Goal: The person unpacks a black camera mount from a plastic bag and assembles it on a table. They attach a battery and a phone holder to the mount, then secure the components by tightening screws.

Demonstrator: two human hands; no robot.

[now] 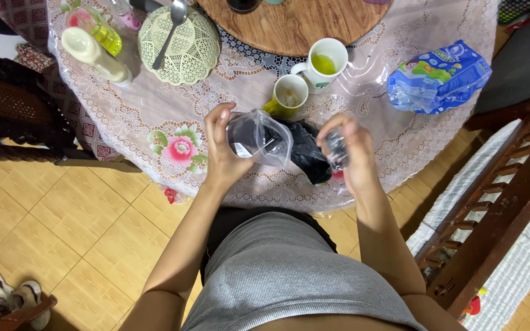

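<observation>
left hand (223, 150): i see it wrapped around a clear plastic bag (259, 138) with dark contents, fingers curled on the bag's left side, held just above the table edge.
right hand (348, 153): closed on a small dark object (336, 149); i cannot tell what it is.
black bag (307, 150): lies on the round table (154, 104) between my two hands.
yellow mug (289, 95): just beyond the black bag.
white mug (326, 59): touching the yellow mug's far side, yellow liquid inside.
blue packet (440, 76): well right of the mugs.
green lace cover (179, 44): left of the mugs, spoon (173, 27) resting on top.
</observation>
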